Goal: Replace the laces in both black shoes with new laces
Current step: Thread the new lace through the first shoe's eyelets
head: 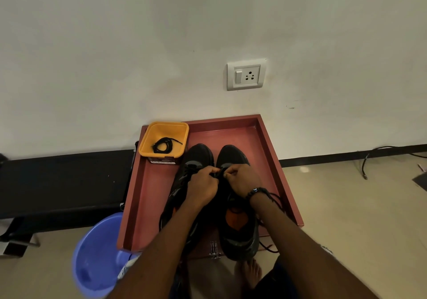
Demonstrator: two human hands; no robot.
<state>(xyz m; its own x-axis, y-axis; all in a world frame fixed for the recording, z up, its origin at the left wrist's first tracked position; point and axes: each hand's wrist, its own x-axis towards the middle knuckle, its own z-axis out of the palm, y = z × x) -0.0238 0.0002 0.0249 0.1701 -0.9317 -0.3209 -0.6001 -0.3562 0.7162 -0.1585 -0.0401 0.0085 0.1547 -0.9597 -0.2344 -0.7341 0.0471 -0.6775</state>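
Both black shoes sit side by side in the red tray (272,141), toes to the wall. My left hand (203,184) and right hand (242,178) meet over the right shoe (238,227), fingers curled, seemingly pinching its lace (276,200). The left shoe (196,158) lies just beside. A coiled lace (164,146) rests in the yellow tub (150,137).
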